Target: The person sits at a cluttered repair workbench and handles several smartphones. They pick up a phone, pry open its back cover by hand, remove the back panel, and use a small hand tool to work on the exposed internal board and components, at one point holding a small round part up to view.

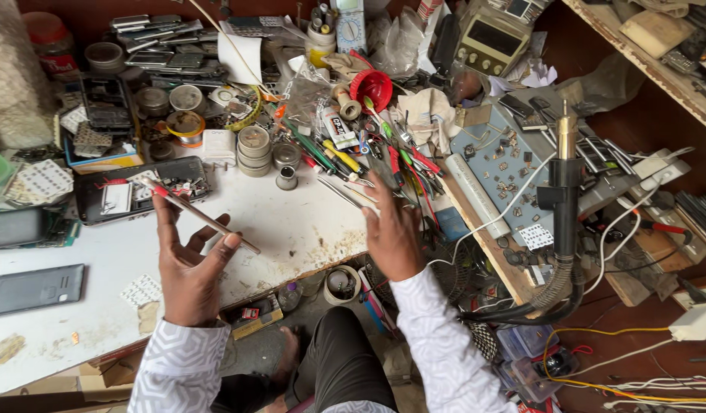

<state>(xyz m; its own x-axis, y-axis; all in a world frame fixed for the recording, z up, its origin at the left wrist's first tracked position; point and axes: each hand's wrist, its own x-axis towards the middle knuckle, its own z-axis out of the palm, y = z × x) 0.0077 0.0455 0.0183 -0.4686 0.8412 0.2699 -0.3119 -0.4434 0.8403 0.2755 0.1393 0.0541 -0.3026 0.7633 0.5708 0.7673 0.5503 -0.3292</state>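
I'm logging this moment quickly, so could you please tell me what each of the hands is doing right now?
Left hand: closed on a thin flat phone panel, held edge-on above the white table.
Right hand: open, holding nothing, fingers extended toward the pile of hand tools.

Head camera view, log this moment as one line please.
left hand: holds thin phone panel edge-on | right hand: open, reaching toward screwdrivers | surface: white workbench

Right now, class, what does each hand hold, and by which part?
Left hand holds a thin flat phone panel by its edges, with its fingers; right hand holds nothing.
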